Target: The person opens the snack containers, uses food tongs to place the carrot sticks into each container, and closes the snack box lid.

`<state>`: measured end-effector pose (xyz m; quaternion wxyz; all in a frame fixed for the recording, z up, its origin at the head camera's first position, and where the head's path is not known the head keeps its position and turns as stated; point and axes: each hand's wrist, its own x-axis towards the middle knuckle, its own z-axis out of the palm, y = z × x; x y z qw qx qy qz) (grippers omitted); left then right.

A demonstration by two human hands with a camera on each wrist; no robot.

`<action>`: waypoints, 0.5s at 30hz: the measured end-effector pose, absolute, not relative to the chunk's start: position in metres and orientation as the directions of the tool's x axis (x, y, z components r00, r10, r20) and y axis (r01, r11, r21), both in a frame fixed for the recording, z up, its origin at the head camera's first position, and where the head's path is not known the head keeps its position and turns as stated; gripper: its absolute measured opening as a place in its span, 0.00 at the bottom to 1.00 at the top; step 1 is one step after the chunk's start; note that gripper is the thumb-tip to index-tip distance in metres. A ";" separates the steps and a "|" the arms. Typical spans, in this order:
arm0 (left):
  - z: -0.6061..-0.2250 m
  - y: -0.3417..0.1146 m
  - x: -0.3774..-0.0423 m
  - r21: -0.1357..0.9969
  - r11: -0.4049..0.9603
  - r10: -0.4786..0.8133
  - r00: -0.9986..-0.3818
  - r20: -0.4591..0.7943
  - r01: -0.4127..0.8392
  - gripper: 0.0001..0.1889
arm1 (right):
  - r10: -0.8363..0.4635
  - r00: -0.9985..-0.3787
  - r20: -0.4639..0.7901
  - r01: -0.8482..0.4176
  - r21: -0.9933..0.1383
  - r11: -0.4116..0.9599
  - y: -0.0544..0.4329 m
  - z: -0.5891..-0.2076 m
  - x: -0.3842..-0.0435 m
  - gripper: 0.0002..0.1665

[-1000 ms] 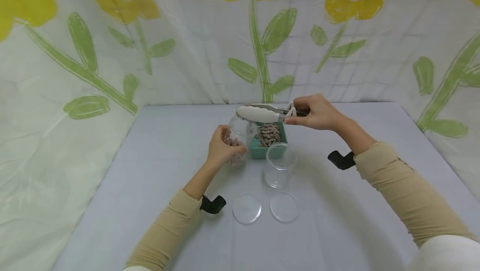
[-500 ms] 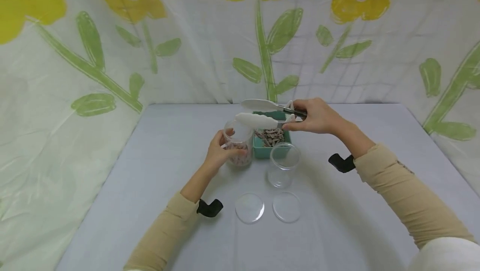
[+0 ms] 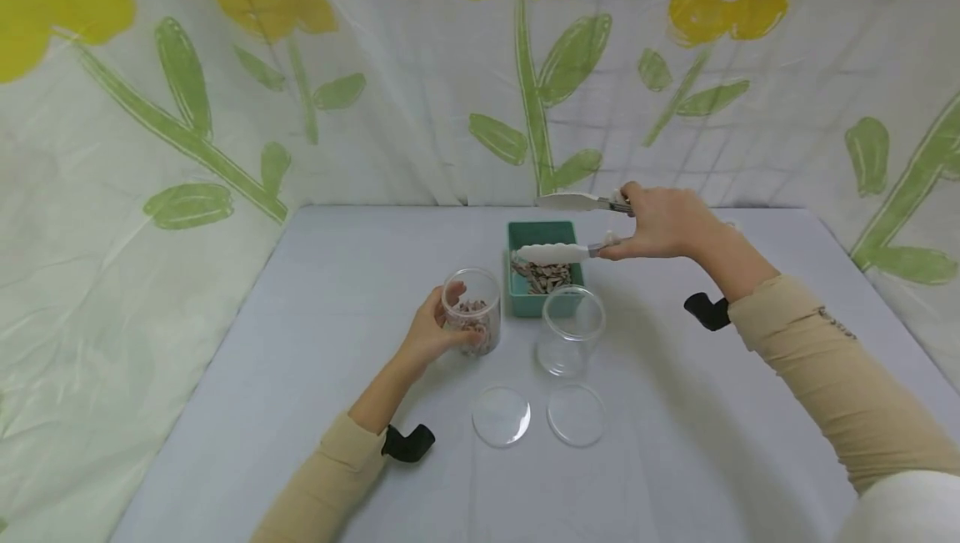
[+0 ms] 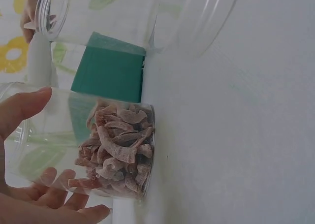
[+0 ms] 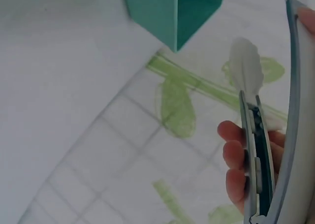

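Note:
My left hand (image 3: 429, 334) grips a clear plastic jar (image 3: 472, 318) from its left side, thumb and fingers on opposite walls. Dried brownish-pink strips (image 4: 118, 145) fill the lower part of that jar, and its top is uncovered. With my right hand (image 3: 667, 222) I hold tongs (image 3: 555, 254) with white scalloped tips and metal arms. The arms are spread wide, nothing between the tips, over a green rectangular box (image 3: 529, 308). More strips (image 3: 547, 278) lie in the near part of this box. In the right wrist view the tongs appear close up.
A second clear jar (image 3: 564, 353) stands uncovered in front of the green box, right of the held jar. Two clear round lids (image 3: 501, 418) lie flat side by side nearer to me. A flowered curtain (image 3: 420, 109) hangs behind the white table (image 3: 352, 293).
The left hand has brought the jar down and nearer, from tilted under the tongs to about upright. The right hand has moved the tongs rightward, off the jar's mouth, and their arms have spread apart.

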<state>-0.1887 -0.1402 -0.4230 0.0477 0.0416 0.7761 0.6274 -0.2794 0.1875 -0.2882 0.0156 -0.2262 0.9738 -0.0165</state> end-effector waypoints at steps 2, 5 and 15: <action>-0.422 -0.140 -0.188 0.977 0.214 0.121 -0.992 -0.029 -0.002 0.40 | -0.476 -0.879 -0.027 -0.477 0.049 0.877 0.187 -0.283 -0.283 0.51; -0.421 -0.140 -0.187 0.975 0.220 0.112 -0.993 -0.044 -0.019 0.40 | -0.532 -0.845 -0.052 -0.533 0.162 0.831 0.182 -0.275 -0.289 0.52; -0.424 -0.137 -0.187 0.983 0.181 0.106 -0.994 -0.039 -0.019 0.38 | -0.600 -0.766 -0.230 -0.640 0.356 0.681 0.134 -0.276 -0.299 0.55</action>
